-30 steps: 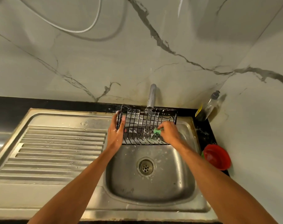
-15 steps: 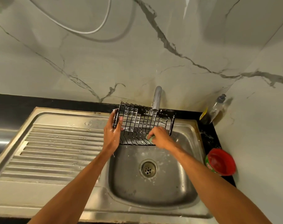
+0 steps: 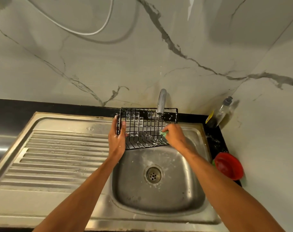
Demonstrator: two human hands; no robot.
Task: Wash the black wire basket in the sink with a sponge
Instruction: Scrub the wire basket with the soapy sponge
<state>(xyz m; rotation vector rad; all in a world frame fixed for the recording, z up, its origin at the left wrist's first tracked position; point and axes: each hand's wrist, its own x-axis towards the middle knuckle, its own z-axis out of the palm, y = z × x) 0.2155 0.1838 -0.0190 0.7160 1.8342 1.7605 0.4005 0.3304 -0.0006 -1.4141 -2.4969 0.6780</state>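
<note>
Head view, looking down over the steel sink [image 3: 177, 196], and the black wire basket [image 3: 142, 129] stands on edge above the back of the basin, right under the tap [image 3: 161, 102], whose spout crosses in front of the basket's top rim. Left hand [image 3: 116, 141] is clamped on the basket's left end, thumb on the near side, fingers wrapped behind the wires and mostly hidden. Right hand [image 3: 175, 136] has its fingers curled round a green sponge [image 3: 163, 133], pressing it against the wires low on the right; only a sliver of sponge peeks out past the knuckles. White suds film several of the grid squares. Over in the right corner, a clear bottle [image 3: 221, 112] with a grey cap leans by the wall, its yellow label [image 3: 209, 117] too small and too angled to read. Near it on the black counter sits a red bowl [image 3: 228, 164], with something green tucked beneath it that I cannot make out. Ridged drainboard [image 3: 58, 156] runs off to the left, cut by the frame edge, and a white cable [image 3: 85, 31] loops across the marble wall, its ends out of shot.
</note>
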